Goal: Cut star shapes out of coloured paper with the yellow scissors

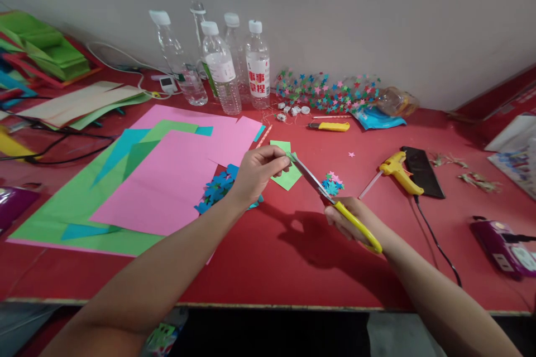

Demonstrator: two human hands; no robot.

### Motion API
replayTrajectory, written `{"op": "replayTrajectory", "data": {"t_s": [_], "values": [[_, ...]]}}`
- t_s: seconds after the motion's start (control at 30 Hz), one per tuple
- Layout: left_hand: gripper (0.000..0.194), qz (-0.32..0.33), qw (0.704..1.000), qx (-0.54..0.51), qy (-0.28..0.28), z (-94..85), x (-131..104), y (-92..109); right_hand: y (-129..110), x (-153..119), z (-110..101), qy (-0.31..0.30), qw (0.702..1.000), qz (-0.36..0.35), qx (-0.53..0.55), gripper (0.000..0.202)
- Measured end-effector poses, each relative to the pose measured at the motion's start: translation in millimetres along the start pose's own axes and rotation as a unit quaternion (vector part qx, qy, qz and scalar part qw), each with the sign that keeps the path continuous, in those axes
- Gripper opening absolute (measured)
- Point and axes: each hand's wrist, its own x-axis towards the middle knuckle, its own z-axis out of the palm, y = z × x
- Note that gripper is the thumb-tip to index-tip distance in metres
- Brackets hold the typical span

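Note:
My left hand (262,172) pinches a small piece of green paper (290,156), mostly covered by the thumb and fingers. Held in my right hand (355,216) is a pair of scissors (355,224) with yellow handles, its blades pointing up and left to the green piece. Below the blade tips, a light green paper sheet (288,178) lies on the red table. Blue paper cutouts (218,187) are heaped left of my left wrist. Beyond the scissors sits a small pile of pink and blue stars (333,184).
Large pink sheets (163,178) and green sheets cover the left side. Plastic bottles (221,72) stand by the wall, beside a star-filled clear container (326,92). A yellow cutter (330,126) lies behind. At right are a glue gun (400,173), a black phone-like slab (425,173) and a purple power strip (502,245).

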Motion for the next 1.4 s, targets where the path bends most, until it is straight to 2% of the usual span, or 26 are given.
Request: {"op": "replayTrajectory", "data": {"t_s": [0.57, 0.77, 1.07, 1.3, 1.4], "values": [[0.014, 0.000, 1.000, -0.003, 0.003, 0.2, 0.9, -0.5, -3.6, 0.9, 0.4, 0.014, 1.000, 0.014, -0.010, 0.050], [0.013, -0.006, 1.000, -0.014, 0.003, 0.5, 2.0, -2.9, -4.1, 0.9, 0.3, 0.009, 1.000, -0.011, -0.007, 0.051], [0.013, -0.009, 1.000, -0.017, -0.004, -1.0, 1.1, -3.8, -3.3, 3.0, -1.2, 0.010, 1.000, 0.005, -0.008, 0.050], [0.011, 0.006, 1.000, 0.014, 0.022, -2.2, 2.6, -1.9, -3.2, 4.1, -1.6, 0.004, 1.000, -0.009, -0.020, 0.047], [0.010, 0.005, 1.000, 0.003, 0.027, 0.2, 1.5, -1.7, -1.2, 5.2, -1.1, -0.017, 1.000, -0.016, 0.003, 0.050]]}}
